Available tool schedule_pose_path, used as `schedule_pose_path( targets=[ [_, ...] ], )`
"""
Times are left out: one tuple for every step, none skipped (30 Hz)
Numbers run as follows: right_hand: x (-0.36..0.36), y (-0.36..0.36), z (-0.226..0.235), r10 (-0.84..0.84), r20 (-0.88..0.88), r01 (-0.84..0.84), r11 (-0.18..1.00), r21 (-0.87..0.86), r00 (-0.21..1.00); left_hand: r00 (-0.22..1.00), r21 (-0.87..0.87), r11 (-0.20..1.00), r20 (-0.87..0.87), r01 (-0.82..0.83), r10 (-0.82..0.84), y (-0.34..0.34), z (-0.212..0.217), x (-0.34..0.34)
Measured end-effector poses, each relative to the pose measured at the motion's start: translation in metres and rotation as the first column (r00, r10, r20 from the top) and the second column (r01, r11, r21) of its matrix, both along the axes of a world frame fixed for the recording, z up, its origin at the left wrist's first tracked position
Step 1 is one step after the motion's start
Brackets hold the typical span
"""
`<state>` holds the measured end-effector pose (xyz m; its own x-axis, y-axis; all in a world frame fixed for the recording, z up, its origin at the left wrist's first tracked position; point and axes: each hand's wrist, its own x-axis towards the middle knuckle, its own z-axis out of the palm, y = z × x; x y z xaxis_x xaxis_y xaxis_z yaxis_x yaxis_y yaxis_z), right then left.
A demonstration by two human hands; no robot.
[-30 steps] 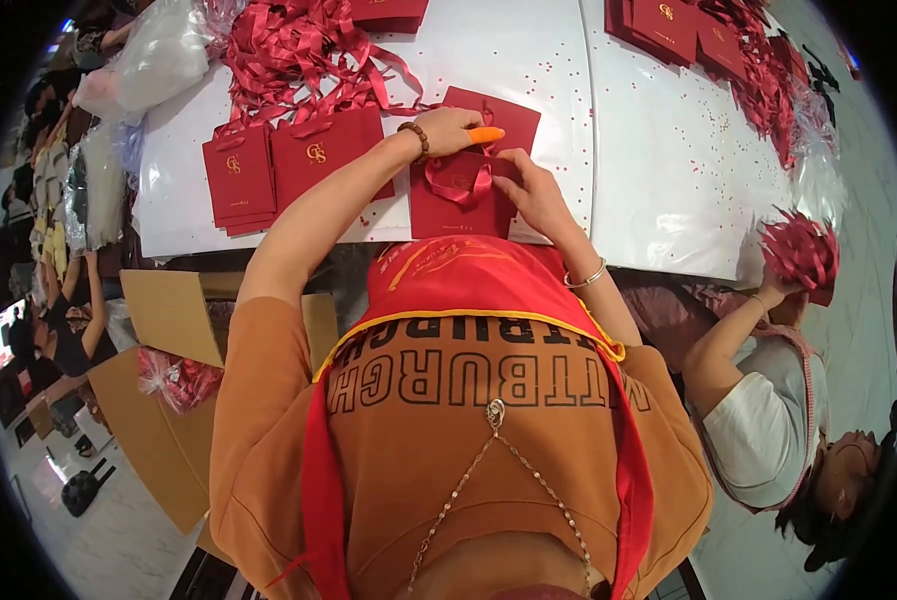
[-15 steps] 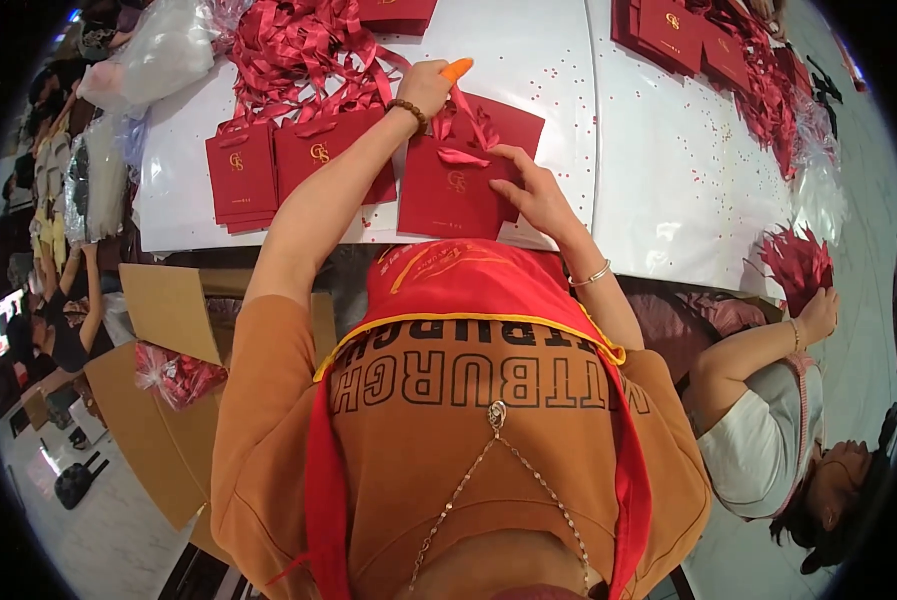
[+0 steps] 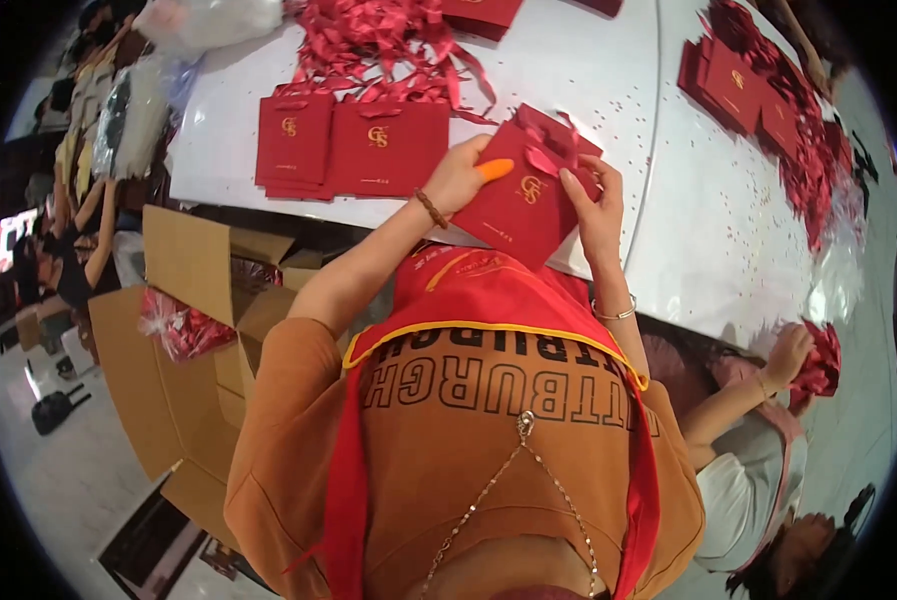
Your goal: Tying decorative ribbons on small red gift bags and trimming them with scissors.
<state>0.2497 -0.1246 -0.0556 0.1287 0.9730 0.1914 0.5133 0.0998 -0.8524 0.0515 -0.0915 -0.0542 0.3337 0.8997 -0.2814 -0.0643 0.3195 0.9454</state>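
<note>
Both my hands hold a flat red paper gift bag with a gold emblem, lifted over the near edge of the white table. My left hand, with an orange cover on the thumb, grips the bag's left edge. My right hand pinches its upper right side, beside the red ribbon handle. Two similar red bags lie flat on the table to the left.
A heap of red ribbons lies at the table's far side, and more red bags are stacked at the right. An open cardboard box stands on the floor at my left. Another person crouches at lower right, holding red ribbons.
The red bag has come off the table and toward me, now tilted in both hands. My left hand shifted from the bag's top to its left edge.
</note>
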Motion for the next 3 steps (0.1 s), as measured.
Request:
schedule_pose_path(
  targets=[
    [-0.0067,0.0022,0.0022,-0.003,-0.295,-0.03,0.994,-0.108,0.955,1.0,0.034,0.999,-0.021,-0.013,0.013,-0.0023,-0.0006,-0.0042],
    [-0.0122,0.0051,0.0035,-0.041,-0.56,-0.093,0.974,-0.207,0.827,0.999,0.068,0.997,-0.043,-0.025,0.028,-0.0048,-0.0025,-0.0086],
    [-0.0139,0.0096,-0.0032,-0.057,-0.599,-0.163,0.938,-0.306,0.799,0.998,0.072,0.996,-0.045,-0.047,0.051,-0.0058,-0.0026,-0.0132]
  ],
)
